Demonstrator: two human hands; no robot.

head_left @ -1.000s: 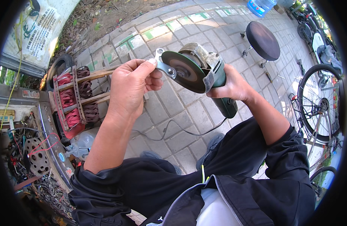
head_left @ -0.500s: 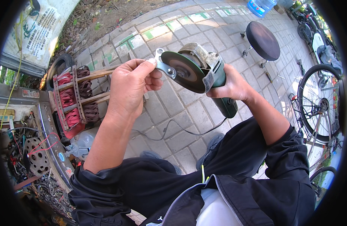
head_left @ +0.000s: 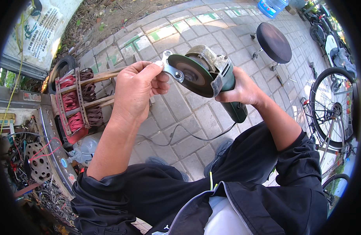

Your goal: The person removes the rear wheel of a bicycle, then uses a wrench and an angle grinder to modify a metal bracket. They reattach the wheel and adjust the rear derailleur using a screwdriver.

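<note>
The left hand (head_left: 139,84), bare, holds a small, silvery metal plate with rounded, holed ends (head_left: 170,67) pinched between thumb and fingers, while the right hand (head_left: 243,88), also bare, is wrapped around a dark green, cylindrical angle grinder (head_left: 228,81). The plate is at the left edge of the grinder's thin, dark green, round disc (head_left: 189,75), its lower end overlapping the disc in this view; whether the two touch, or whether the disc is spinning, I cannot tell. The likeliest trouble is the plate being snatched: if the disc runs and catches an edge or a hole, the thin piece could twist out of a grip that looks light, with no clamp to back it. The left thumb and fingertips are just beside the rim, and the scuffed, grey metal guard (head_left: 222,65) covers the side toward the right hand, so a slip would probably bring the left fingers onto the disc. Both forearms look unsupported, so a kick could swing the tool. The thin, black power cord (head_left: 206,140) loops across the grey paving (head_left: 196,166) near the dark shoes (head_left: 218,156); a snagged foot might tug the grinder off line.
</note>
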